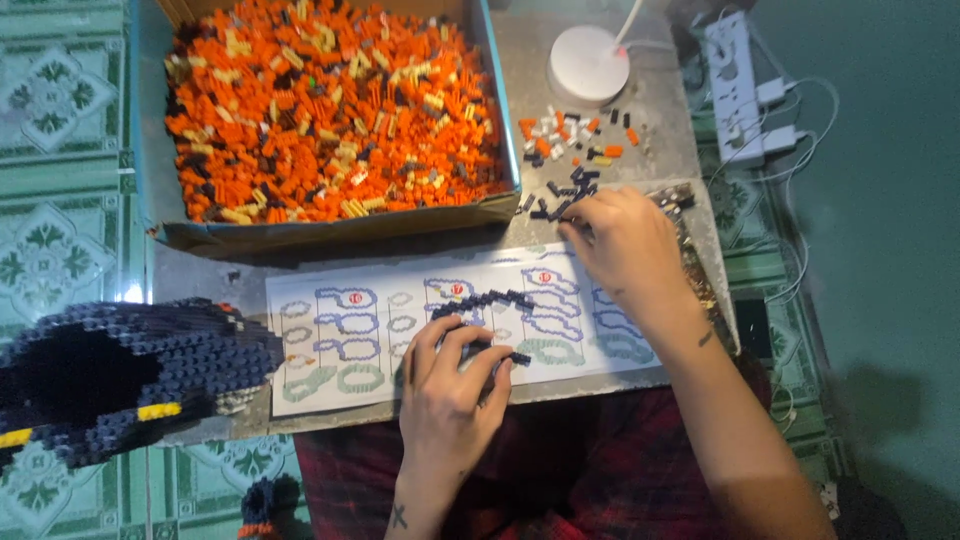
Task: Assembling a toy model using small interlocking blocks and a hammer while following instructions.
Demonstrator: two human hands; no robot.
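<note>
My left hand (pixel 452 385) presses down on a curved strip of dark blue small bricks (pixel 488 300) that lies on a printed instruction sheet (pixel 340 340). The fingers pinch the strip's lower end. My right hand (pixel 622 245) reaches to a loose pile of dark blue bricks (pixel 562 195) on the grey board, fingertips touching them. Whether a brick is between those fingers is hidden.
A big cardboard box (pixel 150 180) full of orange, tan and dark bricks stands at the back. A white lamp base (pixel 588 62) and a scatter of mixed bricks (pixel 570 135) sit right of it. A large dark blue brick model (pixel 130 370) rests at left. A power strip (pixel 735 85) lies far right.
</note>
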